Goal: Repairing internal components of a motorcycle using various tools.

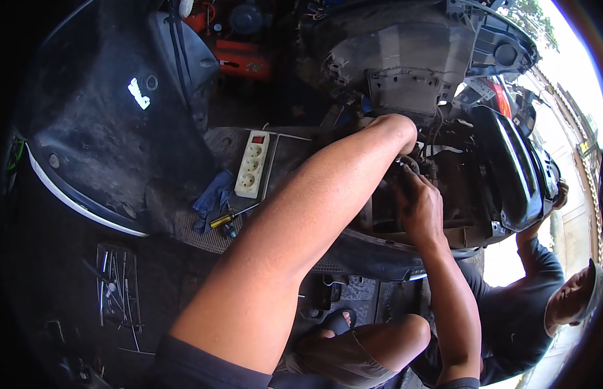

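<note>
Under the raised seat (405, 48) of a dark motor scooter, both my hands reach into the open engine bay (454, 188). My left arm crosses the middle of the view, and my left hand (404, 135) bends down at the wrist into the bay; its fingers are hidden. Just nearer to me, my right hand (421, 206) has its fingers curled together against a dark part among hoses. What they grip is too small and shaded to name. A glossy black rear panel (509, 165) lies to the right of the bay.
On the scooter's footboard lie a white power strip (249, 165), a yellow-handled screwdriver (230, 217) and a blue cloth (212, 198). A tool tray (118, 285) sits on the floor at left. At right, a co-worker (525, 311) crouches, one hand (561, 194) on the scooter's tail.
</note>
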Tool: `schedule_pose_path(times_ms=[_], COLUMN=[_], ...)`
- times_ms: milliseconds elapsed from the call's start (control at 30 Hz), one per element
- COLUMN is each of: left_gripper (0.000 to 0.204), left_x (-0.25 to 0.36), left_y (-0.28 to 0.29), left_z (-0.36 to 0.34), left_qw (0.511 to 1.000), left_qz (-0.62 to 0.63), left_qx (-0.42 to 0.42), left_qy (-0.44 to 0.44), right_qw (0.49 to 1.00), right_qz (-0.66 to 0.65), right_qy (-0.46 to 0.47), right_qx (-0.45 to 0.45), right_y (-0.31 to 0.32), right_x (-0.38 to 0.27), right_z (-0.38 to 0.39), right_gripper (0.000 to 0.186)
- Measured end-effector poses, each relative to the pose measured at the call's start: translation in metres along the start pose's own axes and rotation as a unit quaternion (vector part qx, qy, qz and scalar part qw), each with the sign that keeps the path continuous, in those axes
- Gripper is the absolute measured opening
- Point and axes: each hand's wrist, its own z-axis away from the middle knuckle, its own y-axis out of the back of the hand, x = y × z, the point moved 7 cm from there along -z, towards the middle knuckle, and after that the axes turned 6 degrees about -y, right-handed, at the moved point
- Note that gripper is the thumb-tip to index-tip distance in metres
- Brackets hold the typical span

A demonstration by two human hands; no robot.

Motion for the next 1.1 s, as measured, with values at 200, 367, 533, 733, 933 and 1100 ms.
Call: schedule_pose_path(times_ms=[200,367,533,733,933,1100], left_gripper=[0.025,0.025,0.025,0.023,0.02,0.023], left_x=[0.004,0.0,0.008,0.007,0.004,-0.003], left_y=[-0.005,-0.003,-0.001,0.0,0.004,0.0], left_z=[-0.002,0.009,0.013,0.011,0.026,0.029], left_qw=[0.998,0.992,0.983,0.999,0.997,0.991], left_qz=[-0.008,-0.029,-0.054,0.038,0.059,0.093], left_qx=[0.061,0.108,0.155,-0.026,0.047,0.089], left_qy=[-0.034,-0.053,-0.077,0.009,-0.006,-0.039], right_qw=[0.997,0.994,0.993,0.986,0.989,0.987], right_qz=[0.05,0.06,0.089,0.142,0.119,-0.149], right_qy=[0.001,0.009,0.032,0.049,0.037,-0.035], right_qx=[-0.051,-0.091,-0.071,-0.067,-0.08,-0.044], right_y=[-0.003,-0.004,-0.005,-0.004,0.001,0.032], right_x=[0.0,0.001,0.005,0.0,-0.006,-0.06], right_z=[-0.005,-0.01,-0.003,0.001,0.016,0.07], right_gripper=[0.038,0.04,0.041,0.046,0.054,0.042])
